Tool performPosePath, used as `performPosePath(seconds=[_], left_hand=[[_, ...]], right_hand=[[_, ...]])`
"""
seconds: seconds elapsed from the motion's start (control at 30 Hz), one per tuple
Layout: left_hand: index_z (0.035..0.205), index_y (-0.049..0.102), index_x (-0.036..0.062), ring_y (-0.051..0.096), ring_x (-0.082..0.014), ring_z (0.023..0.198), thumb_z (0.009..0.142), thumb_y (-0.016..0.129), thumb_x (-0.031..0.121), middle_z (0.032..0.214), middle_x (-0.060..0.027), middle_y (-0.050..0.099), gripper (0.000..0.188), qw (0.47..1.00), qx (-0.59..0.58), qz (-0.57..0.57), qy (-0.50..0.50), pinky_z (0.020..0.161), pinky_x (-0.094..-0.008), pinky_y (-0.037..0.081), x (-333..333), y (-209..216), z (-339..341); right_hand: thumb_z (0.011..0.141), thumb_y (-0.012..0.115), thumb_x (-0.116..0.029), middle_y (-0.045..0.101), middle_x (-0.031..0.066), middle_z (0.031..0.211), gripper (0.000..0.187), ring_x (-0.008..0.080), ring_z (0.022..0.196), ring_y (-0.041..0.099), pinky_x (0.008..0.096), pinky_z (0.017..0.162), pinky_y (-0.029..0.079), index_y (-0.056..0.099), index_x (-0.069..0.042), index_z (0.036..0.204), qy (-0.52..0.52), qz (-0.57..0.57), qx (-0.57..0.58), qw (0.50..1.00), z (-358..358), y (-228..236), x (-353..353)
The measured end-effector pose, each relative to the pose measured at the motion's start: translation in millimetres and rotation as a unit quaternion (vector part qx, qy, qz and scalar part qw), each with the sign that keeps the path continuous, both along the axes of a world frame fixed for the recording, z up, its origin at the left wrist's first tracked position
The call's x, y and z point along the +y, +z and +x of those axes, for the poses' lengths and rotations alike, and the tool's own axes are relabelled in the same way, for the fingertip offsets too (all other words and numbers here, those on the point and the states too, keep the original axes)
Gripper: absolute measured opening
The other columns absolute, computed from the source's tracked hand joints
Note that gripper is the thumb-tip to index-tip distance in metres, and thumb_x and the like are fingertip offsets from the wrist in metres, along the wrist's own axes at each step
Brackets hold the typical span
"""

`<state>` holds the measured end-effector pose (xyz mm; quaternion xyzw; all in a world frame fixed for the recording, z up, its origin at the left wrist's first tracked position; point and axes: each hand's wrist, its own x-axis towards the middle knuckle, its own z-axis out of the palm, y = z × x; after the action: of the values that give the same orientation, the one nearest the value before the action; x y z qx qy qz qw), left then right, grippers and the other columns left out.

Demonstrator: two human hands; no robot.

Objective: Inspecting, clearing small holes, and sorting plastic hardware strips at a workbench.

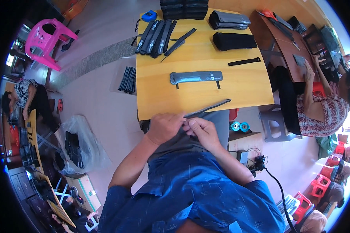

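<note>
Both my hands are at the near edge of the yellow table (155, 105), fingers pinched close together. Between them they hold one end of a narrow dark grey strip (212, 106), which slants up to the right over the table edge. My left hand (165, 127) grips from the left with its fingers curled, and my right hand (201, 131) pinches beside it, thumb on top. The exact grip point is partly hidden by the fingers. Beyond them lies a flat grey padded sleeve (196, 77) with two short black tabs. A loose black strap (244, 61) rests to its right.
At the back are stacked black sleeves (184, 9), grey sleeves (228, 20), a black bundle (234, 41) and a blue tape measure (149, 16). Several padded strips (154, 39) lie at left. A co-worker (319, 105) sits at right. A pink chair (44, 42) stands left.
</note>
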<state>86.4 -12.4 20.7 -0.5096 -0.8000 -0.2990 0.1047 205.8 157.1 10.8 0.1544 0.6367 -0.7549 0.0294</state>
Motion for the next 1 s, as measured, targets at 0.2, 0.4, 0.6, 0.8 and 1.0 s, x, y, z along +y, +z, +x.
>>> performPosePath(seconds=[0.2,0.4,0.6,0.8,1.0], left_hand=[[0.108,0.074,0.0113,0.072,-0.0244,0.075,0.08,0.08,0.016,0.084,-0.0057,0.073,0.029,0.999,0.016,0.041,0.022,0.065,-0.0385,0.055,-16.7,-8.2,-16.0],[0.108,0.074,0.0118,0.072,-0.0257,0.076,0.082,0.08,0.017,0.084,-0.0056,0.073,0.027,0.997,-0.008,0.043,0.057,0.065,-0.0392,0.056,-22.5,-6.0,-22.3],[0.112,0.068,0.0093,0.07,-0.0366,0.076,0.095,0.07,0.019,0.084,-0.0126,0.072,0.02,0.973,-0.174,0.04,0.149,0.067,-0.046,0.055,-32.9,-5.4,-18.4],[0.105,0.06,0.0077,0.069,-0.0413,0.077,0.101,0.059,0.014,0.082,-0.0173,0.069,0.008,0.956,-0.229,0.086,0.162,0.066,-0.0485,0.053,-31.3,-1.9,-8.6],[0.106,0.059,0.0072,0.07,-0.041,0.077,0.1,0.06,0.014,0.083,-0.0172,0.07,0.008,0.954,-0.25,0.067,0.15,0.066,-0.0483,0.053,-23.7,-7.4,-1.1]], right_hand=[[0.09,0.077,-0.017,0.07,0.01,0.091,0.026,0.0301,0.087,0.069,0.0419,0.086,0.054,0.071,-0.007,0.113,-0.05,0.489,0.241,0.837,-29.7,41.3,12.4],[0.086,0.078,-0.019,0.073,0.0068,0.096,0.021,0.0286,0.1,0.07,0.0508,0.1,0.049,0.073,-0.009,0.104,0.01,0.574,0.258,0.777,-55.1,6.2,16.9],[0.084,0.079,-0.013,0.075,0.0071,0.095,0.013,0.0281,0.091,0.072,0.0426,0.086,0.056,0.076,-0.009,0.096,-0.024,0.55,0.278,0.787,-68.5,-8.0,7.6],[0.08,0.08,-0.01,0.073,0.006,0.091,0.013,0.0275,0.088,0.071,0.0407,0.081,0.056,0.074,-0.01,0.092,-0.045,0.55,0.28,0.786,-68.6,-11.2,4.1],[0.078,0.08,-0.008,0.072,0.0079,0.089,0.013,0.0305,0.087,0.07,0.0418,0.078,0.056,0.074,-0.008,0.089,-0.024,0.523,0.244,0.816,-69.9,-1.7,2.9]])
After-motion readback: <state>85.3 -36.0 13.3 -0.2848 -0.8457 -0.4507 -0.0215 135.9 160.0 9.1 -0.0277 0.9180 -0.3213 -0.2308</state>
